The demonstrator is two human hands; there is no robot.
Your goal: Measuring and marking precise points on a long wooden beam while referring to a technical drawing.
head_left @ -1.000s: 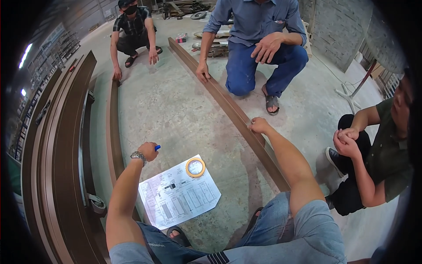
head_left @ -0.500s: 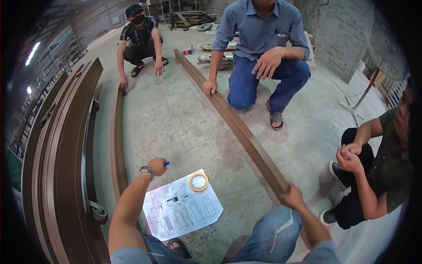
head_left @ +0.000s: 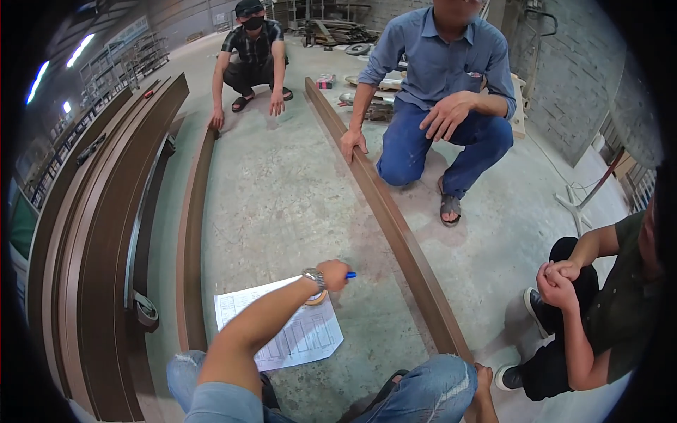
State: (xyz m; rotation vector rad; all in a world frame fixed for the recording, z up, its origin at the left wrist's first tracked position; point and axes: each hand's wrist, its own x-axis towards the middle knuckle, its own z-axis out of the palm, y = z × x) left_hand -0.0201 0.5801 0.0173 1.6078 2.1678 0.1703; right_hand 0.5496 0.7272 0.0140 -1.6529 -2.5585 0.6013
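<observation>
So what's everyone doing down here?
The wearer's left hand holds a blue pen near the drawing. The right hand is by the near end of the right beam; whether it grips is hidden. A co-worker in blue touches that beam. A masked one touches the far end of the left beam. A third crouches, hands together.

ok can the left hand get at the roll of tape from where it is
Probably yes: the left hand is close by the roll of tape, with only its own wrist partly covering it. The blue pen it holds might hinder a grip.
</observation>
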